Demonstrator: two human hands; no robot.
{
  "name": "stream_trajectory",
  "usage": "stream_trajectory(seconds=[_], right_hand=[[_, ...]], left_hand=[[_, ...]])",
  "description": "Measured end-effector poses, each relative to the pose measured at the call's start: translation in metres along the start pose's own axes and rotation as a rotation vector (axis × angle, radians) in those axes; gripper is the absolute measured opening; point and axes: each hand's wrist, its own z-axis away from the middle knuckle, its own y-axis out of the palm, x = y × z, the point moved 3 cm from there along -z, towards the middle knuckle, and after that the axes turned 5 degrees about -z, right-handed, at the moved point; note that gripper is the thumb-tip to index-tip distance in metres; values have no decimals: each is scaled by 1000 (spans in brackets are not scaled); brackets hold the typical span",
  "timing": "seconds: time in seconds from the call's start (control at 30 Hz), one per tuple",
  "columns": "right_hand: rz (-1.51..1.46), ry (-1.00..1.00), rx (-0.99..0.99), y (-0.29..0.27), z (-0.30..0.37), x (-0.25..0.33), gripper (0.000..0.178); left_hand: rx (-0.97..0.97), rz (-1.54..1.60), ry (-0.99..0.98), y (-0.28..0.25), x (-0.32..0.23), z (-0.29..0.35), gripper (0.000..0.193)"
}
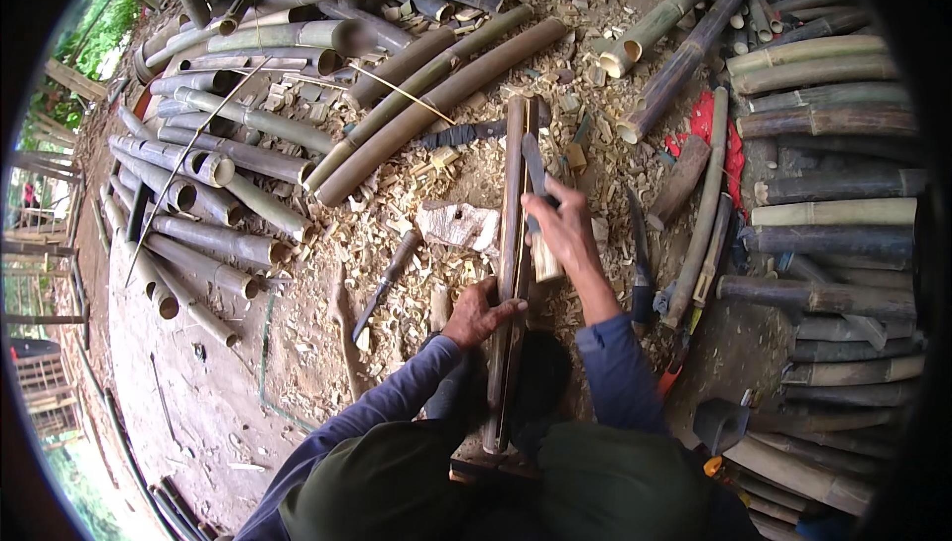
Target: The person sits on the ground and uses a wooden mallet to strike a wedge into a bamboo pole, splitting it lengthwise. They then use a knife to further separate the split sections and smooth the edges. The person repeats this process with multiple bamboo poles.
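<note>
right hand (pixel 558 226), closed round a grey, flat-bladed metal knife (pixel 534 161) angled at the right edge of a long, brown bamboo pole (pixel 511 214); contact uncertain. left hand (pixel 481 315), curled over the pole's lower half. likely hazard: should the pole roll under a loose grip, the knife could skid toward the left hand. outward: pale wood shavings (pixel 382 202) litter the floor (pixel 178 367).

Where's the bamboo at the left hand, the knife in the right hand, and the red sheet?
Bamboo (pixel 510 224), head view: its side.
Knife (pixel 535 162), head view: the blade.
Red sheet (pixel 702 121), head view: left part.
</note>
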Motion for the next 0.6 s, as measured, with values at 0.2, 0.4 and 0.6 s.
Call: stream_trajectory(seconds=[0.2, 0.4, 0.6], right_hand=[[116, -9, 18, -6, -58, 32, 74], [-329, 210, 200, -24, 46, 19, 70], [-463, 326, 168, -33, 160, -5, 33]], left_hand=[[-29, -1, -20, 5, 1, 1, 59], [-70, 154, -13, 8, 11, 0, 56], [-266, -166, -77, 3, -23, 4, 87]])
